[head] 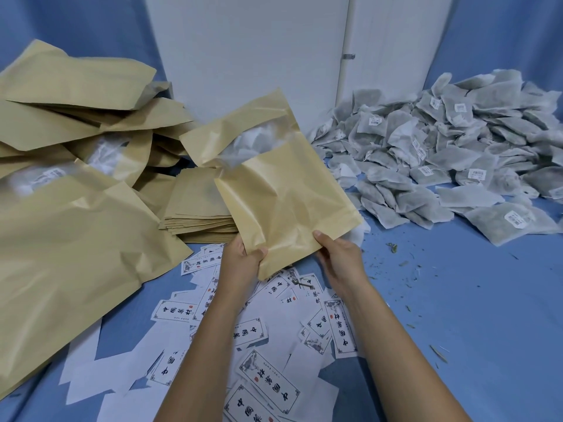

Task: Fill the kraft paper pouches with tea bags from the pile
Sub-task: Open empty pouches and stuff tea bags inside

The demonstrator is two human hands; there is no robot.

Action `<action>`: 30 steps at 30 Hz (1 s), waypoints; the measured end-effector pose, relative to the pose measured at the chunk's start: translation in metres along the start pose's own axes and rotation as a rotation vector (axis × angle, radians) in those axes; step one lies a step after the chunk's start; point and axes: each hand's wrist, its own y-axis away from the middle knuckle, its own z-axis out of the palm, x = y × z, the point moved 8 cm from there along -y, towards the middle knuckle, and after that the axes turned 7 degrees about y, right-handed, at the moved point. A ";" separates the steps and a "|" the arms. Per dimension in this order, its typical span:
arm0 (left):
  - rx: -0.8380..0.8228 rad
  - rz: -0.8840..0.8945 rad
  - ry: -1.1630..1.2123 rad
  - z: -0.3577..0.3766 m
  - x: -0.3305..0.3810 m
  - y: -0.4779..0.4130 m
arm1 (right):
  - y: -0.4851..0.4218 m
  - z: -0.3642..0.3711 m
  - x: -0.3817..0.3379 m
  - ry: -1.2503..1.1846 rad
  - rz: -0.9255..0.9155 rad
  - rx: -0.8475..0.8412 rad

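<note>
the left hand [243, 260] and right hand [338, 257] each grip the near edge of one kraft pouch [283, 202], held above scattered labels [253, 330]; the tea bag pile [441, 153] lies to its right.

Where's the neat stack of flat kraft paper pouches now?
Head view, left of centre: the stack of flat kraft pouches lies on the blue surface just beyond the left hand, partly hidden by the held kraft pouch, right of the heaped pouches.
</note>
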 end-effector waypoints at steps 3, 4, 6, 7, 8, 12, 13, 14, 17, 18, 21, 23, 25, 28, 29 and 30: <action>-0.003 0.022 -0.009 -0.001 -0.001 -0.001 | 0.006 0.009 0.003 0.032 0.005 -0.032; -0.007 0.032 -0.015 -0.001 -0.001 -0.001 | 0.007 0.008 0.003 0.036 -0.002 -0.016; -0.005 0.061 -0.047 -0.001 0.001 0.000 | 0.007 0.005 0.002 0.022 -0.008 0.009; -0.002 0.075 -0.063 -0.001 0.002 0.000 | 0.006 0.006 0.003 0.017 -0.003 -0.002; 0.003 0.091 -0.081 -0.001 0.003 0.001 | 0.006 0.008 0.004 0.017 0.007 -0.029; 0.026 0.128 -0.128 0.001 0.007 0.005 | 0.007 0.014 0.008 0.160 -0.007 -0.079; 0.028 0.133 -0.134 0.002 0.007 0.006 | 0.007 0.012 0.008 0.178 -0.016 -0.051; 0.033 0.137 -0.139 0.003 0.007 0.007 | 0.007 0.011 0.007 0.181 -0.022 -0.026; 0.058 0.147 -0.133 0.004 0.008 0.008 | 0.007 0.015 0.010 0.199 -0.017 -0.059; 0.060 0.146 -0.122 0.004 0.008 0.008 | 0.009 0.019 0.012 0.201 -0.013 -0.100; 0.056 0.145 -0.092 0.004 0.008 0.010 | 0.013 0.024 0.013 0.242 -0.025 -0.127; 0.047 0.151 -0.082 0.006 0.009 0.012 | 0.015 0.024 0.009 0.242 -0.047 -0.113; 0.044 0.150 -0.074 0.009 0.009 0.013 | 0.017 0.025 0.010 0.278 -0.044 -0.150; 0.040 0.135 -0.032 0.012 0.007 0.014 | 0.024 0.031 0.013 0.408 -0.045 -0.202; 0.039 0.128 -0.020 0.013 0.007 0.014 | 0.022 0.030 0.016 0.421 -0.042 -0.194; 0.035 0.121 -0.003 0.013 0.006 0.015 | 0.022 0.031 0.014 0.409 -0.055 -0.183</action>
